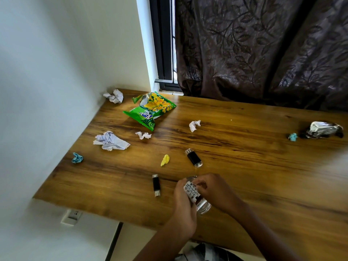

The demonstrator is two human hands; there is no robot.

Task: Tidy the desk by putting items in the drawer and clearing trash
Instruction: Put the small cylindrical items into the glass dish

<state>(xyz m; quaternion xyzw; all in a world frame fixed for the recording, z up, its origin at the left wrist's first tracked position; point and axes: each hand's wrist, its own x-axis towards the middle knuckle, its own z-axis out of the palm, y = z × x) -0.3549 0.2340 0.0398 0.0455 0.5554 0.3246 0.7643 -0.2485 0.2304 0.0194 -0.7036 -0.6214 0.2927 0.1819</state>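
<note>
Both hands meet over the near edge of the wooden desk (244, 166). Left hand (183, 206) curled round a small clear bottle (202, 207), gripping it from the left. Right hand (214, 191) fingers bent onto a white patterned piece (191, 191) at the bottle's upper part; can't tell if it's a label or a separate item. Bottle tilted, base toward the person.

Just left of the left hand: a black USB stick (156, 185), flat on the desk, not touched. Just beyond the right hand: a second, fatter black stick (194, 157), with a yellow scrap (165, 160) beside it.

Further out from the hands, on the left: crumpled white paper (110, 141), a blue scrap (77, 158) near the wall, a small white twist (143, 135). Well beyond: green snack bag (150, 110), torn open, another paper ball (114, 96) in the far corner, a white wad (194, 125).

Far right of the right hand: silver foil wrapper (323, 129) with a teal scrap (292, 137) touching or just beside it.
</note>
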